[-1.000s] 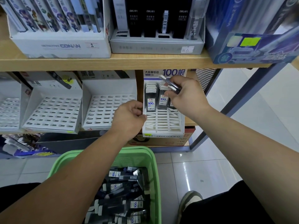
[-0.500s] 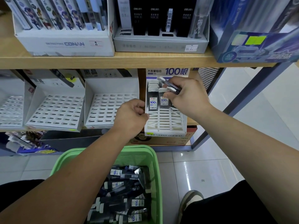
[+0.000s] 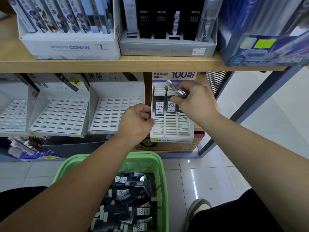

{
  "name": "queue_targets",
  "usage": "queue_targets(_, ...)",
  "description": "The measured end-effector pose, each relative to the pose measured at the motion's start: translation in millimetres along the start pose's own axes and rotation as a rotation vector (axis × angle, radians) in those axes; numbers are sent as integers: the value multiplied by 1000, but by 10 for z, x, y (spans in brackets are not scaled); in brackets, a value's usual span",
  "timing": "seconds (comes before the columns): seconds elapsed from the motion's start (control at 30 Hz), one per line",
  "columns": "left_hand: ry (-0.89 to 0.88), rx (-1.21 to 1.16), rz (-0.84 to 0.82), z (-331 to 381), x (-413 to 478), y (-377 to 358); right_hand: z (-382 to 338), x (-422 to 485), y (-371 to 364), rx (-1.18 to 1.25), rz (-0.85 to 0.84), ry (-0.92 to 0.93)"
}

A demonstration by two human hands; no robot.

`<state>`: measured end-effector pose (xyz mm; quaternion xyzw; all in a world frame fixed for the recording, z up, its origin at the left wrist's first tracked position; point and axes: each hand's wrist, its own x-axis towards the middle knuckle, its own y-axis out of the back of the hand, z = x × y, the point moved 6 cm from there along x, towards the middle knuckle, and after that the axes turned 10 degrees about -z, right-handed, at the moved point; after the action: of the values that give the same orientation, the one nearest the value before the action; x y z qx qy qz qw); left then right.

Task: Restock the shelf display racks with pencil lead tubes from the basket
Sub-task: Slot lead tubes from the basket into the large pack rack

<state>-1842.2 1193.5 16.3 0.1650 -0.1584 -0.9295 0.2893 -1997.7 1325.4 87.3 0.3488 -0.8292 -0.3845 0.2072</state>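
Pencil lead tubes [image 3: 175, 88] — pinched in our right hand [image 3: 195, 99]
Our left hand [image 3: 137, 122] grips the display rack [image 3: 172, 129] edge — basket [image 3: 145, 155] below both hands.

right hand [image 3: 195, 101] dipped slightly toward rack [image 3: 170, 128] | tubes [image 3: 175, 87] it holds sit lower against the rack's header than 1 s ago | fingertips [image 3: 173, 98] now at top of middle-column front tube [image 3: 171, 107] | left hand [image 3: 136, 122] edged a touch right at rack's side
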Motion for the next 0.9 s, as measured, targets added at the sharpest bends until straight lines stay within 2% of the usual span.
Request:
queue_targets(0.07,-60,169,114,106,-46,96,-7,-5,6,135,-8,12)
queue_targets(0.13,-172,244,185,336,-146,147,1,-51,14,520,-59,-65)
queue_targets(0.2,-214,96,50,542,-243,21,-23,-132,-45,881,-158,-188)
queue_targets(0.3,-131,-143,-215,681,-376,-312,-109,-231,-96,1041,-210,-285)
queue_targets(0.37,-77,-213,-255,668,-414,-411,-133,-248,-91,1114,-202,-307)
queue_targets(0.47,-90,-197,-283,637,-432,-415,-168,-260,-80,1191,-225,-306)
queue_targets(0.57,-115,-183,-281,622,-420,-356,-137,-250,-5,1034,-127,-249)
queue_targets(0.67,-104,-165,-239,563,-368,-243,49,-253,89,885,-41,-333)
queue_targets(0.77,-62,-172,-215,498,-331,-160,206,-268,55,1028,-139,-425)
queue_targets(0.9,-6,-159,-198,427,-260,-165,238,-240,68,1102,-241,-385)
